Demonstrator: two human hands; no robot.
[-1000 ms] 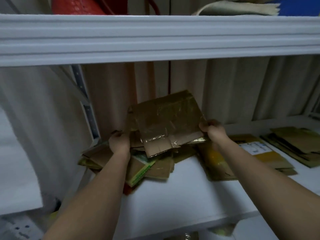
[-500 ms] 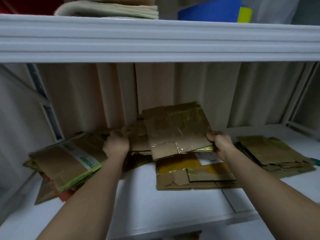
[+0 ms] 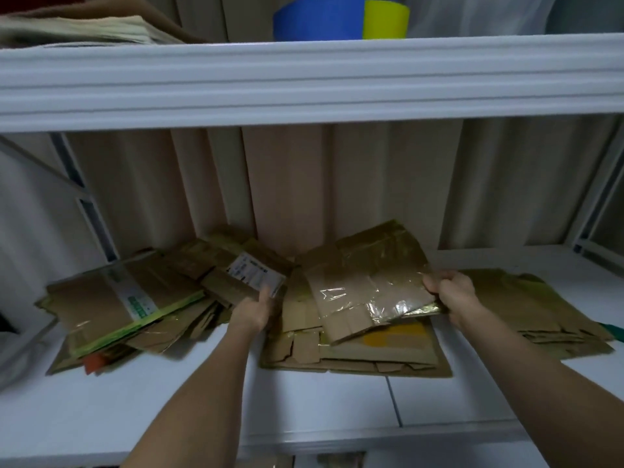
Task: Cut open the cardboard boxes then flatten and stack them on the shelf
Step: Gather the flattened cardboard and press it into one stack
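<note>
A flattened brown cardboard box (image 3: 368,285) covered in shiny tape is tilted above the white shelf (image 3: 337,400). My right hand (image 3: 452,295) grips its right edge. It hangs over a flat pile with a yellow patch (image 3: 391,346). My left hand (image 3: 255,310) is to the left of the taped box. Its thumb lies on the corner of a flattened box with a white label (image 3: 253,275), and its fingers are hidden underneath. That labelled box lies on a loose left pile (image 3: 111,305).
Another flat cardboard pile (image 3: 526,309) lies at the right of the shelf. The upper shelf's white beam (image 3: 304,79) runs across just above. On it are blue and yellow items (image 3: 337,18) and folded sheets (image 3: 84,28). A beige ribbed wall stands behind.
The view has swung right. My right hand has carried the taped box to the right, over the yellow-patched pile. My left hand has left its edge and now sits at the labelled box.
</note>
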